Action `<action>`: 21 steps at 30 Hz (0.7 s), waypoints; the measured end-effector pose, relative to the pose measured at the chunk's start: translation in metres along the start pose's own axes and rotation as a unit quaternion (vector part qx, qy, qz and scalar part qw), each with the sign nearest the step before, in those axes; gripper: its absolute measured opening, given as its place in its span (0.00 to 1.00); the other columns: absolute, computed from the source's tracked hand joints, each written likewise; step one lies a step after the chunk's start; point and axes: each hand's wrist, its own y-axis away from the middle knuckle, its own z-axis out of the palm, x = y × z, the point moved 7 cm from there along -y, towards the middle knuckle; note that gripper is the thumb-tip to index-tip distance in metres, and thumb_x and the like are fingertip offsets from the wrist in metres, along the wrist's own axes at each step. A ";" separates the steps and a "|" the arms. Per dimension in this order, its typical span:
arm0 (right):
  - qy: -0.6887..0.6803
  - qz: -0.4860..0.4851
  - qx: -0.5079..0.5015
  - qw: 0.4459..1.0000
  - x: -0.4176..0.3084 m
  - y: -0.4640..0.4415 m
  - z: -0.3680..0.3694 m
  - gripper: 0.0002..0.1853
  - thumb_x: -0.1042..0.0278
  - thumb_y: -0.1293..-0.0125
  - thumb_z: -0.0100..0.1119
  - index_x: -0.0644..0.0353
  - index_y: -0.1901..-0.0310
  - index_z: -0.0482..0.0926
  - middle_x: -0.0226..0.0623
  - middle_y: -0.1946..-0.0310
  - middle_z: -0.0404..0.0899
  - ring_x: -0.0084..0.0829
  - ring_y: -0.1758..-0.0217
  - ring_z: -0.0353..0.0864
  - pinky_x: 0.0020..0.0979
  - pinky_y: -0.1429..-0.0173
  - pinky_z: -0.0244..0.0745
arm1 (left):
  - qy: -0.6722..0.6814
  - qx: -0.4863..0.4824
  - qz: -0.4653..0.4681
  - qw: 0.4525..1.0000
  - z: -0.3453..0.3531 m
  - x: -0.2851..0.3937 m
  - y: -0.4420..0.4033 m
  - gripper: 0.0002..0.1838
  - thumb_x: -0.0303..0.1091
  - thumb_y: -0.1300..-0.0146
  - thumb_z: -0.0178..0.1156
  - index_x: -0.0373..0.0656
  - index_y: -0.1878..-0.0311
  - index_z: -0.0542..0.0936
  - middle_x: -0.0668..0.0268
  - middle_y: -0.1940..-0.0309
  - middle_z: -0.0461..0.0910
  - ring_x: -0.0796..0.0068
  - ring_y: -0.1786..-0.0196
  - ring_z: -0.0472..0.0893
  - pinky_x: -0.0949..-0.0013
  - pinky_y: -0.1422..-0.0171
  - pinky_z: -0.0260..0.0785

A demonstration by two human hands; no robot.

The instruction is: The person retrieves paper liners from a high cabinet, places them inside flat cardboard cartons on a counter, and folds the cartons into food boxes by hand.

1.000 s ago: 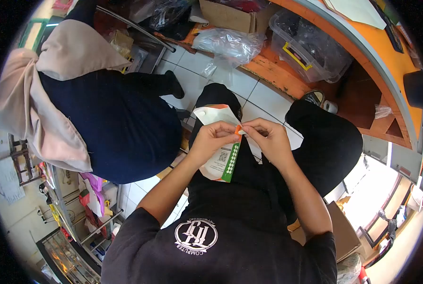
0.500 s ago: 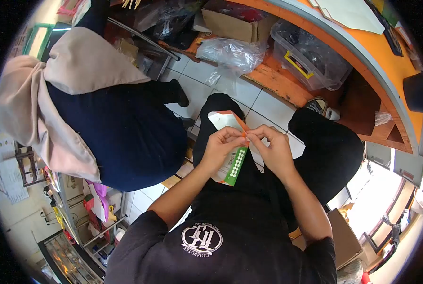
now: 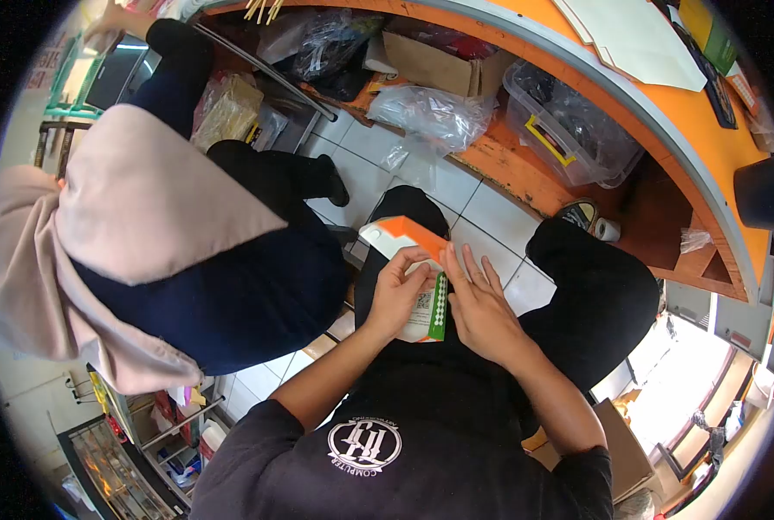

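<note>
A partly folded card box, white with orange and green edges (image 3: 440, 321), lies over my thigh. My left hand (image 3: 399, 290) grips its left side, fingers curled over the card and thumb bent on the printed face. My right hand (image 3: 482, 310) lies along the right edge, fingers stretched out and somewhat apart, touching the orange and green side. The upper flap of the box points up and to the left, its white inside and orange rim showing.
Another person (image 3: 222, 251) in dark clothes sits close on the left. An orange desk (image 3: 664, 104) curves across the upper right, with card sheets (image 3: 638, 43) on it. Below are a clear plastic bin (image 3: 569, 130), a plastic bag (image 3: 430, 117) and a cardboard box (image 3: 430, 62).
My right hand has gone from pinching the box's edge to lying stretched along it. The orange side now stands out more. The other person has leaned, and an arm reaches to the upper left.
</note>
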 end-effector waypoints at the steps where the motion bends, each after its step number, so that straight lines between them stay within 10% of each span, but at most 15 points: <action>1: 0.004 -0.003 -0.016 1.000 -0.002 0.000 0.001 0.41 0.82 0.31 0.51 0.62 0.18 0.47 0.56 0.26 0.65 0.56 0.18 0.57 0.57 0.17 0.47 | -0.019 -0.016 -0.009 1.000 -0.001 -0.001 0.000 0.10 0.25 0.24 0.56 0.40 0.43 0.79 0.66 0.47 0.80 0.78 0.49 0.82 0.74 0.43 0.75; 6: 0.063 0.015 0.067 0.996 0.002 0.002 0.002 0.36 0.76 0.30 0.58 0.58 0.22 0.59 0.47 0.41 0.82 0.49 0.30 0.74 0.49 0.26 0.62 | -0.201 -0.005 0.081 0.976 0.001 0.011 -0.001 0.12 0.21 0.27 0.57 0.36 0.43 0.81 0.64 0.47 0.77 0.77 0.51 0.82 0.75 0.48 0.75; 9: -0.016 0.102 0.139 0.985 0.014 -0.004 -0.012 0.28 0.72 0.32 0.64 0.57 0.31 0.74 0.35 0.51 0.86 0.39 0.45 0.81 0.40 0.38 0.69 | -0.419 -0.051 0.277 0.863 0.011 0.022 0.008 0.14 0.19 0.31 0.59 0.35 0.44 0.82 0.61 0.50 0.76 0.74 0.55 0.81 0.74 0.52 0.74; 12: 0.145 0.065 0.193 0.968 0.012 -0.011 -0.024 0.15 0.69 0.37 0.70 0.55 0.48 0.87 0.26 0.58 0.86 0.31 0.57 0.81 0.35 0.48 0.69 | -0.395 -0.049 0.181 0.900 0.022 0.031 0.014 0.17 0.20 0.32 0.61 0.39 0.41 0.81 0.63 0.53 0.75 0.75 0.58 0.78 0.75 0.56 0.70; 21: 0.185 -0.122 0.318 0.922 -0.030 -0.008 -0.033 0.19 0.78 0.50 0.73 0.57 0.54 0.87 0.29 0.57 0.86 0.32 0.55 0.84 0.39 0.44 0.76 | 0.029 0.068 0.080 0.994 0.005 0.035 0.024 0.07 0.29 0.26 0.63 0.39 0.51 0.77 0.63 0.58 0.85 0.83 0.58 0.82 0.75 0.52 0.75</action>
